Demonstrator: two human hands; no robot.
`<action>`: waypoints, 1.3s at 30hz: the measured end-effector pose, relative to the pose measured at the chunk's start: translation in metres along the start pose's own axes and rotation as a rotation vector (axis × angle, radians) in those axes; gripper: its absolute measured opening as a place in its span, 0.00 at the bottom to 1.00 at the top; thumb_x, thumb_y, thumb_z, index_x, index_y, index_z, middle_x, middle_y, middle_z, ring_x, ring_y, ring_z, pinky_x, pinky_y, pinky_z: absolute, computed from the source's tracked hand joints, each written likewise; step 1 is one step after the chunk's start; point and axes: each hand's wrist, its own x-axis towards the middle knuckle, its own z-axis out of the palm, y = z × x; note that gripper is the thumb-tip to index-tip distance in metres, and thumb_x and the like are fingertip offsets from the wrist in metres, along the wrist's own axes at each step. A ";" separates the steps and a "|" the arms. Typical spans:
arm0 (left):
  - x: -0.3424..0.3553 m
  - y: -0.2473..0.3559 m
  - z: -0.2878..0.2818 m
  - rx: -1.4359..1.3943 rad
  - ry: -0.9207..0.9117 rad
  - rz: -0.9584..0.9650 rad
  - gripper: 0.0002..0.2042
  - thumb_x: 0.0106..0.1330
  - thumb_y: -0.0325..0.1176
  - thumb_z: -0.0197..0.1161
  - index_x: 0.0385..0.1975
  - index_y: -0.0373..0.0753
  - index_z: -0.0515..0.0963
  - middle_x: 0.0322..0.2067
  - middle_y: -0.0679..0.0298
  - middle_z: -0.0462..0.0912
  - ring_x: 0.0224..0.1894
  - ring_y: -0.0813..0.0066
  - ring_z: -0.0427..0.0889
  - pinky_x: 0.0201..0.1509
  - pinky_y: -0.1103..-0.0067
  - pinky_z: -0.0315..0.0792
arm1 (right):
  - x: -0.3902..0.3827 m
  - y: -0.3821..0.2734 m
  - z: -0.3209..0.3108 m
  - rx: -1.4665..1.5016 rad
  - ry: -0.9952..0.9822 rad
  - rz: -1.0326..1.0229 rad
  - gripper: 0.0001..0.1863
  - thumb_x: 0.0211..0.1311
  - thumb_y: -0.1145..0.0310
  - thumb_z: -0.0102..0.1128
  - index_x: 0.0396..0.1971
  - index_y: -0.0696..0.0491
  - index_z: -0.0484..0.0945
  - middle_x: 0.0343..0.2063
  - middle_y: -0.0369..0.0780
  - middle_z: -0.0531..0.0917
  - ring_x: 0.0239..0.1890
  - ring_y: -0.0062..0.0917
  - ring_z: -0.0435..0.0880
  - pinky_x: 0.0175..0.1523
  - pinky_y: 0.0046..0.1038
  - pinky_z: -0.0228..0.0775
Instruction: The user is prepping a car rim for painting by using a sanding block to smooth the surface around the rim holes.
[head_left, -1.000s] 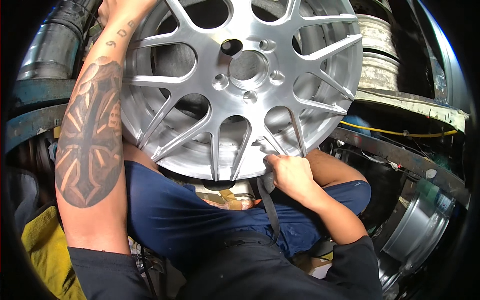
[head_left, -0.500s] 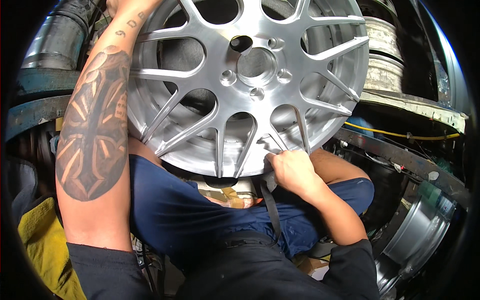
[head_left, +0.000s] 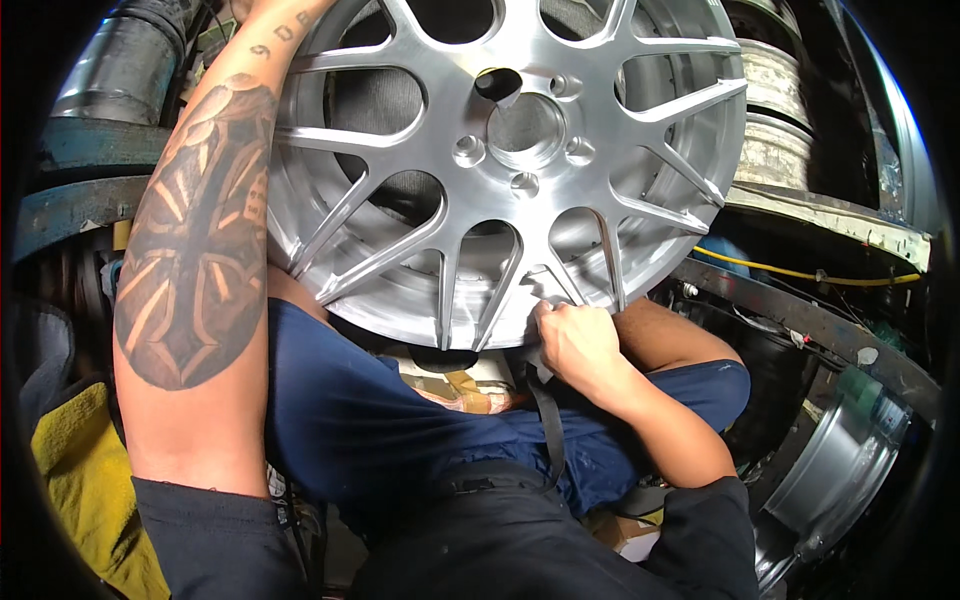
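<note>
A bare silver alloy wheel (head_left: 470, 120) with many thin spokes stands tilted over my lap, its outer face toward me. My right hand (head_left: 580, 345) is closed at the wheel's near lip, thumb against the edge between two spoke ends. Whatever it may be pinching is hidden by the fingers. My left arm reaches along the wheel's left side. Only a bit of my left hand (head_left: 240, 8) shows at the top edge, and its fingers are out of view. A dark strap (head_left: 548, 425) hangs below the right hand, over my shorts.
More wheel rims stand on the right, one silver rim (head_left: 840, 470) low down and pale stacked rims (head_left: 770, 100) higher up. Metal rack beams (head_left: 90, 205) flank both sides. A yellow cable (head_left: 800, 275) runs at right. A yellow cloth (head_left: 85, 480) hangs lower left.
The wheel has shifted slightly to the right, and my left forearm has moved a little up and right with it. My right hand stays at almost the same spot on the lip.
</note>
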 end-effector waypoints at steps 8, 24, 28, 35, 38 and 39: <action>-0.002 0.004 -0.003 -0.016 -0.003 -0.016 0.23 0.69 0.61 0.51 0.36 0.47 0.83 0.36 0.52 0.86 0.42 0.47 0.85 0.47 0.58 0.76 | -0.005 0.009 0.002 0.060 -0.006 0.033 0.11 0.62 0.69 0.51 0.30 0.57 0.82 0.18 0.48 0.83 0.23 0.41 0.87 0.28 0.40 0.78; -0.008 0.000 -0.006 -0.072 0.033 0.056 0.25 0.69 0.62 0.50 0.40 0.47 0.83 0.37 0.51 0.87 0.44 0.47 0.85 0.51 0.60 0.76 | -0.012 0.019 0.000 0.025 -0.005 0.204 0.11 0.57 0.70 0.54 0.36 0.47 0.84 0.18 0.49 0.82 0.23 0.43 0.85 0.28 0.44 0.75; -0.001 0.006 -0.001 0.019 -0.008 -0.032 0.25 0.69 0.62 0.50 0.40 0.47 0.83 0.37 0.51 0.87 0.44 0.48 0.85 0.51 0.60 0.75 | -0.011 0.009 0.007 0.015 -0.017 0.175 0.14 0.57 0.70 0.54 0.41 0.46 0.84 0.19 0.49 0.83 0.23 0.43 0.85 0.29 0.43 0.75; 0.000 0.003 -0.001 0.003 -0.007 -0.032 0.26 0.69 0.63 0.49 0.40 0.48 0.84 0.39 0.52 0.86 0.46 0.50 0.85 0.51 0.60 0.75 | -0.009 0.008 0.006 0.031 -0.049 0.132 0.17 0.56 0.71 0.53 0.46 0.48 0.82 0.19 0.50 0.82 0.26 0.46 0.86 0.30 0.45 0.76; -0.002 0.003 -0.005 -0.029 -0.034 -0.031 0.26 0.69 0.63 0.49 0.41 0.48 0.84 0.40 0.52 0.87 0.46 0.50 0.85 0.52 0.60 0.75 | -0.013 0.014 0.002 0.058 -0.035 0.110 0.16 0.57 0.72 0.53 0.45 0.50 0.81 0.19 0.51 0.82 0.25 0.46 0.85 0.30 0.46 0.75; -0.002 0.004 -0.007 -0.054 -0.076 -0.031 0.26 0.69 0.63 0.48 0.41 0.47 0.84 0.40 0.52 0.87 0.46 0.50 0.85 0.52 0.60 0.75 | -0.014 0.016 0.001 0.078 -0.012 0.110 0.16 0.57 0.72 0.52 0.45 0.51 0.81 0.18 0.51 0.81 0.24 0.47 0.85 0.30 0.47 0.75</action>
